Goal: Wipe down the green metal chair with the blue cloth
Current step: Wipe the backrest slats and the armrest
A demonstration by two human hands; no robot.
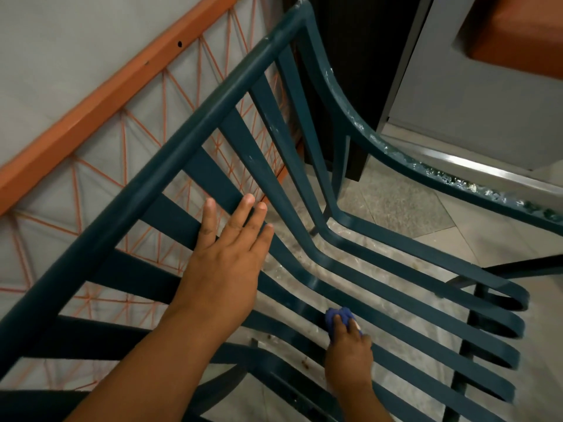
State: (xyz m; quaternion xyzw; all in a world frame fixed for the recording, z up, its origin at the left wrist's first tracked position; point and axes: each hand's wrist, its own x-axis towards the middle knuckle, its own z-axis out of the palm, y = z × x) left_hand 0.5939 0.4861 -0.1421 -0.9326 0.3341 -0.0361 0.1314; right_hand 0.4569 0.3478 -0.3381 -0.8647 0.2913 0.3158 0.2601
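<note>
- Big green metal chair [195, 138], filling most of the view, seen from above, with long flat slats running down the back and bending out into the seat.
- Thick top rail of the chair back crossing from lower left up to the top middle; curved armrest [359, 129] on the right side, chipped and flaky along its upper edge.
- Orange chair [100, 86] just behind the green one on the left, with an orange frame bar and thin orange cords in a web of triangles over a pale grey wall.
- Grey speckled floor [393, 205] showing through the gaps between the slats, with some small brown crumbs near the bottom.
- Left hand [225, 257] open and flat, fingers straight and a little spread, resting on the back slats just under the top rail.
- Right hand [348, 354] lower down and to the right, over the seat slats, well apart from the left hand.
- Blue cloth [336, 318] bunched up small under the right fingertips, gripped and pressed onto one seat slat near the bend where back meets seat.
- Most of the cloth hidden by the fingers, only a blue lump poking out ahead of them.
</note>
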